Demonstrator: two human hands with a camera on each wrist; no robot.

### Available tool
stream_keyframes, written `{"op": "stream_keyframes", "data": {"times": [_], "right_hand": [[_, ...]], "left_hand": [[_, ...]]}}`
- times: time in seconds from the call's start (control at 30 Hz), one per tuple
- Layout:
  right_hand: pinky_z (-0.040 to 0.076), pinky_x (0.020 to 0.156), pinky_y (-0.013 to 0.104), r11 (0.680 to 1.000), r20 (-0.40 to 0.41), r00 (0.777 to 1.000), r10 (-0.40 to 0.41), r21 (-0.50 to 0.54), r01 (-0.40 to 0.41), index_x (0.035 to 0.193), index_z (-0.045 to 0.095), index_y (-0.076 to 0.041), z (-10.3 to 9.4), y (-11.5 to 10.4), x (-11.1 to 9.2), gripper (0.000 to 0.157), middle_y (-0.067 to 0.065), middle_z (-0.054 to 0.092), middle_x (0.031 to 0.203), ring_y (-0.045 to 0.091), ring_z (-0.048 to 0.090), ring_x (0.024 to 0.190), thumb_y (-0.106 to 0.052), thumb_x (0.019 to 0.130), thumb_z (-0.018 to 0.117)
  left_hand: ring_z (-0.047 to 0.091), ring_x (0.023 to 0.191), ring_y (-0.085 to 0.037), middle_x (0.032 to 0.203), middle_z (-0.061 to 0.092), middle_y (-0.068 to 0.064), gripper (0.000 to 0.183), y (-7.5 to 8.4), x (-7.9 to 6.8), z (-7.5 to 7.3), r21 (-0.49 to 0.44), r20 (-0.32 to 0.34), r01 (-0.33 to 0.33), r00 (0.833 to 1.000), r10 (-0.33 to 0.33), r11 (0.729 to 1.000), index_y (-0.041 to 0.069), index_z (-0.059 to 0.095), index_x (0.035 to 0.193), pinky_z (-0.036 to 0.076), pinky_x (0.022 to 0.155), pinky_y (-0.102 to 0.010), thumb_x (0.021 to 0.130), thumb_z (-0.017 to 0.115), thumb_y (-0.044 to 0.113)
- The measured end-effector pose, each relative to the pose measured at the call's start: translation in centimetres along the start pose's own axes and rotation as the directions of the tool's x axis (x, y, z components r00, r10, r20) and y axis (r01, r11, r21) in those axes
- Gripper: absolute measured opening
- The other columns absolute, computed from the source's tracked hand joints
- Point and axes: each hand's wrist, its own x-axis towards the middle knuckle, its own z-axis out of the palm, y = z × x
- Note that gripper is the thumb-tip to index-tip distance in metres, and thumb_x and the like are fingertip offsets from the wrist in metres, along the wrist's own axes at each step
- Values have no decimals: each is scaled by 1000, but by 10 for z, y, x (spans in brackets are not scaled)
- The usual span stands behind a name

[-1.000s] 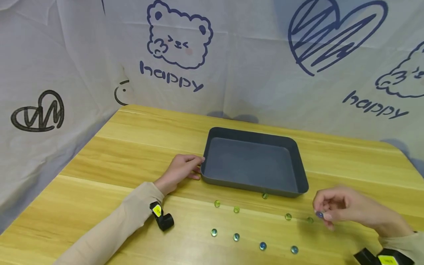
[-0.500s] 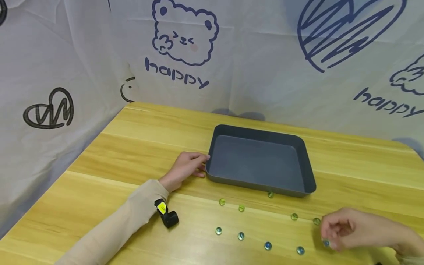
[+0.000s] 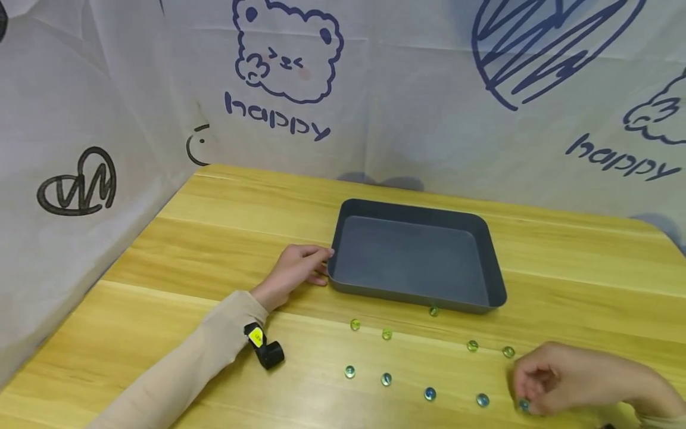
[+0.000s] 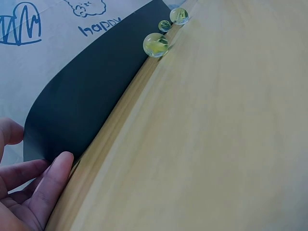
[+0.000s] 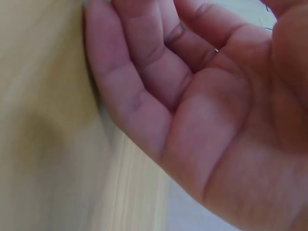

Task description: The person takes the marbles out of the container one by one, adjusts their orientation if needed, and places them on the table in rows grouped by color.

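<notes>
My right hand [image 3: 563,378] pinches a blue glass marble [image 3: 523,405] low over the table, at the right end of a row of blue marbles [image 3: 430,394]. In the right wrist view its palm and curled fingers [image 5: 130,72] fill the picture and the marble is hidden. My left hand [image 3: 292,271] rests with its fingertips against the left side of a dark grey rectangular pan [image 3: 412,301]. In the left wrist view, these fingers [image 4: 55,178] touch the pan's outer wall near the corner. The pan holds nothing.
Several yellow-green marbles [image 3: 387,334] lie between the pan and the blue row, one close against the pan's front wall. The wooden table [image 3: 177,250] meets a white cloth [image 3: 402,119] with drawings behind it. A black wrist camera [image 3: 265,348] hangs at the left sleeve.
My right hand has carried the marble toward the near side of the table, from beside the yellow-green marbles to the end of the blue row. The left hand stays at the pan.
</notes>
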Motion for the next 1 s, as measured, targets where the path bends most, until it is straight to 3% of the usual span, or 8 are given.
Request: {"op": "stream_keyframes", "data": {"times": [0.17, 0.47, 1.0], "right_hand": [[41, 47, 19, 1000, 4, 1000, 14, 12, -14, 96, 65, -5, 2, 0, 4, 20, 14, 49, 70, -6, 44, 70, 11, 86, 61], [33, 44, 27, 996, 16, 999, 52, 75, -53, 95, 62, 1, 2, 2, 7, 16, 15, 43, 68, 7, 37, 59, 14, 86, 58], [34, 44, 26, 998, -11, 998, 54, 42, -53, 96, 63, -1, 2, 1, 5, 17, 12, 43, 67, 2, 38, 62, 12, 86, 60]], "left_hand": [[62, 73, -14, 100, 65, -17, 31, 0, 0, 0, 2, -2, -4, 1000, 4, 1000, -8, 66, 116, 60, 65, -28, 97, 56, 16], [62, 75, -15, 103, 64, -17, 32, -1, 0, 0, 7, 3, -10, 1000, 10, 1000, -7, 66, 115, 60, 66, -28, 98, 56, 17], [62, 75, -15, 99, 65, -16, 33, 0, -2, 0, 20, 11, -18, 1000, 18, 1000, -8, 64, 117, 60, 67, -29, 98, 53, 16]]}}
